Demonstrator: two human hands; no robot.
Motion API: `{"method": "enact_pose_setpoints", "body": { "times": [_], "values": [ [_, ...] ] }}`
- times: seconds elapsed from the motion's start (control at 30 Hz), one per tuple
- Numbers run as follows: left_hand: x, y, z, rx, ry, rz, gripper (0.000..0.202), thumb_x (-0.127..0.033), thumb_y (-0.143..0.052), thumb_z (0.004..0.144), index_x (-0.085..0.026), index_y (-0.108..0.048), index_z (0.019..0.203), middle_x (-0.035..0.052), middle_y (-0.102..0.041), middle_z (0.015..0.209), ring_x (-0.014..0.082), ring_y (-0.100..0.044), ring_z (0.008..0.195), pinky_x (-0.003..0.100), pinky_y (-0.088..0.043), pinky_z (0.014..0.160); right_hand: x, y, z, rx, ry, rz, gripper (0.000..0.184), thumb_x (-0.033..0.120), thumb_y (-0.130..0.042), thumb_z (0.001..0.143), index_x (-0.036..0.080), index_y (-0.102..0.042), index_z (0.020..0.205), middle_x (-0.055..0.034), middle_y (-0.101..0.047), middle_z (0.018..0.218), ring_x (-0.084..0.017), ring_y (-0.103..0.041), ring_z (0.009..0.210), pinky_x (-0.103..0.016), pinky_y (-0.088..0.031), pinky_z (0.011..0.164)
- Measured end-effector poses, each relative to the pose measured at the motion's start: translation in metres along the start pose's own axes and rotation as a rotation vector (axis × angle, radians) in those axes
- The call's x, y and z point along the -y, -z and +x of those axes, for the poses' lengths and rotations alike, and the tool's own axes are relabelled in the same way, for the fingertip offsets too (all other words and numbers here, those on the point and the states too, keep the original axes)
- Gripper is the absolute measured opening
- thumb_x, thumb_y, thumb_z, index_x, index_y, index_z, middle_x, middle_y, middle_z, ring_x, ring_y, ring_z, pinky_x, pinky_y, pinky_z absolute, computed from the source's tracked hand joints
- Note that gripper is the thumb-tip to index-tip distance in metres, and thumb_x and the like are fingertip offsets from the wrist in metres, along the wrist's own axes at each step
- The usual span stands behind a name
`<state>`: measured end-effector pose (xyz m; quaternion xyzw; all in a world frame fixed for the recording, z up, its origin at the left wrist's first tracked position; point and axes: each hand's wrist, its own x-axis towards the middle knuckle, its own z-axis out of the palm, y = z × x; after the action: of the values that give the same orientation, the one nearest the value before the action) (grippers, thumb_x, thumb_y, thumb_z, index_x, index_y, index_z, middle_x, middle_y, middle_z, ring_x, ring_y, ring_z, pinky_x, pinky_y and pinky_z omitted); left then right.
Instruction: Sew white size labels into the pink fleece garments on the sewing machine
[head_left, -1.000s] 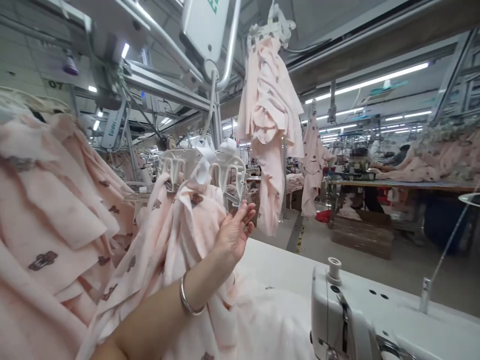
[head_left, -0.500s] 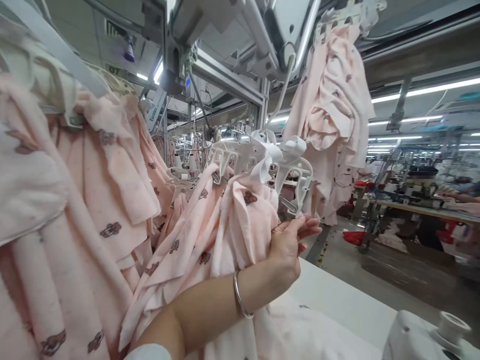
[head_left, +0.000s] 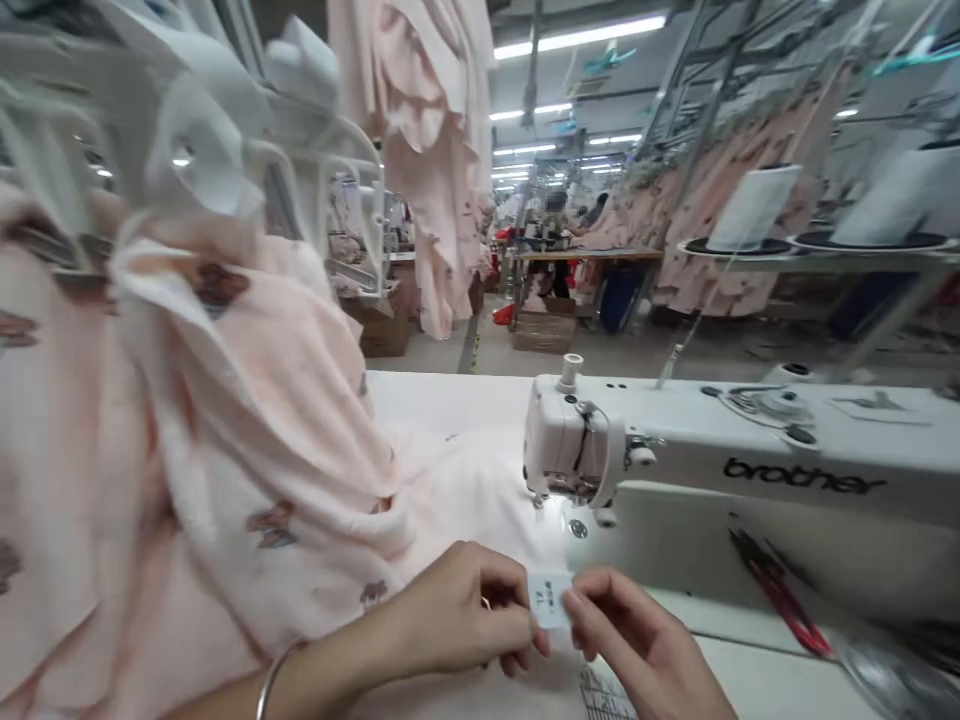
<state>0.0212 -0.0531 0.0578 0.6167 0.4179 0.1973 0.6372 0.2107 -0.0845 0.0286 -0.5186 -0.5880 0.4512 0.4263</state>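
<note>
Between my two hands is a small white size label printed with "XL". My left hand, below a silver bangle, pinches its left edge. The fingertips of my right hand close on its right edge. Both hands are in front of a white sewing machine. Pale pink printed fleece fabric lies under and beyond them, running up to the needle area. At the left, more pink fleece pieces hang from white clip hangers.
Red-handled scissors lie on the machine bed at the right. White thread cones stand on a rack behind. Further back are another pink bundle on a hanger, a work table and cardboard boxes.
The view has swung right and down to the sewing machine. My left hand has left the hanger clip and now pinches the label. My right hand has come into view.
</note>
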Motion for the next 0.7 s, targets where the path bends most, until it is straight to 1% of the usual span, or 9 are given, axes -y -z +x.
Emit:
{"method": "enact_pose_setpoints", "body": {
  "times": [0.03, 0.1, 0.17, 0.23, 0.3, 0.5, 0.6, 0.63, 0.7],
  "values": [
    [-0.001, 0.002, 0.001, -0.022, -0.003, 0.066, 0.015, -0.022, -0.055, 0.075, -0.012, -0.066, 0.074, 0.0006, -0.058, 0.062, 0.0086, -0.052, 0.054, 0.015, -0.035, 0.048, 0.005, -0.004, 0.001, -0.024, -0.046, 0.099, 0.036, 0.054, -0.055, 0.084, 0.020, -0.054, 0.072, 0.0012, -0.049, 0.066, -0.013, -0.051, 0.064, -0.020, -0.044, 0.060],
    [-0.002, 0.004, 0.004, -0.097, -0.021, 0.148, 0.018, -0.030, -0.063, 0.075, -0.013, -0.065, 0.080, 0.0005, -0.058, 0.069, 0.0081, -0.050, 0.059, 0.015, -0.035, 0.050, 0.012, -0.012, 0.001, -0.093, -0.089, 0.179, 0.037, 0.054, -0.059, 0.081, 0.019, -0.054, 0.070, 0.0023, -0.046, 0.065, -0.012, -0.047, 0.064, -0.020, -0.040, 0.060],
    [-0.002, 0.006, 0.006, -0.167, -0.038, 0.095, 0.027, -0.036, -0.069, 0.072, -0.014, -0.063, 0.087, 0.0004, -0.057, 0.074, 0.0087, -0.050, 0.064, 0.016, -0.037, 0.055, 0.013, -0.018, 0.000, -0.113, -0.105, 0.206, 0.037, 0.054, -0.059, 0.080, 0.019, -0.054, 0.070, 0.0026, -0.046, 0.065, -0.012, -0.045, 0.065, -0.020, -0.038, 0.062],
    [-0.001, 0.006, 0.009, -0.176, -0.043, -0.055, 0.030, -0.038, -0.069, 0.074, -0.012, -0.060, 0.087, 0.0011, -0.056, 0.073, 0.0100, -0.053, 0.065, 0.018, -0.041, 0.058, 0.010, -0.020, -0.001, -0.114, -0.101, 0.207, 0.036, 0.052, -0.060, 0.081, 0.019, -0.054, 0.070, 0.0026, -0.047, 0.067, -0.012, -0.046, 0.067, -0.020, -0.038, 0.063],
    [0.002, 0.005, 0.013, -0.164, -0.036, -0.163, 0.029, -0.038, -0.068, 0.075, -0.011, -0.058, 0.081, 0.0015, -0.056, 0.069, 0.0110, -0.056, 0.063, 0.020, -0.044, 0.059, 0.006, -0.020, 0.000, -0.109, -0.090, 0.192, 0.034, 0.051, -0.058, 0.082, 0.019, -0.053, 0.070, 0.0025, -0.047, 0.068, -0.012, -0.046, 0.068, -0.020, -0.037, 0.063],
    [0.009, 0.005, 0.018, -0.158, 0.043, -0.207, 0.029, -0.037, -0.069, 0.074, -0.010, -0.059, 0.079, 0.0022, -0.058, 0.065, 0.0114, -0.058, 0.060, 0.021, -0.046, 0.058, -0.001, -0.017, 0.001, -0.087, -0.059, 0.084, 0.033, 0.049, -0.050, 0.088, 0.019, -0.052, 0.073, 0.0008, -0.050, 0.070, -0.014, -0.049, 0.068, -0.022, -0.040, 0.064],
    [-0.002, 0.010, 0.017, -0.212, 0.058, -0.104, 0.027, -0.036, -0.068, 0.073, -0.011, -0.059, 0.076, 0.0025, -0.059, 0.063, 0.0119, -0.058, 0.059, 0.021, -0.046, 0.057, -0.016, -0.014, -0.008, -0.147, 0.036, -0.101, 0.024, 0.042, -0.047, 0.092, 0.021, -0.055, 0.083, 0.0000, -0.054, 0.076, -0.013, -0.052, 0.069, -0.021, -0.043, 0.063],
    [-0.008, 0.011, 0.018, -0.244, 0.060, -0.051, 0.026, -0.036, -0.067, 0.074, -0.012, -0.059, 0.075, 0.0025, -0.059, 0.062, 0.0124, -0.058, 0.057, 0.021, -0.047, 0.056, -0.025, -0.014, -0.012, -0.179, 0.102, -0.204, 0.020, 0.038, -0.047, 0.093, 0.021, -0.056, 0.089, -0.0011, -0.056, 0.081, -0.014, -0.054, 0.072, -0.022, -0.045, 0.065],
    [-0.018, 0.014, 0.023, -0.309, 0.055, 0.085, 0.025, -0.037, -0.064, 0.075, -0.013, -0.059, 0.075, 0.0021, -0.059, 0.061, 0.0131, -0.058, 0.053, 0.022, -0.047, 0.053, -0.046, -0.015, -0.023, -0.220, 0.298, -0.447, 0.016, 0.031, -0.047, 0.094, 0.021, -0.057, 0.101, -0.0050, -0.059, 0.093, -0.017, -0.057, 0.083, -0.025, -0.047, 0.072]
  ]
}}
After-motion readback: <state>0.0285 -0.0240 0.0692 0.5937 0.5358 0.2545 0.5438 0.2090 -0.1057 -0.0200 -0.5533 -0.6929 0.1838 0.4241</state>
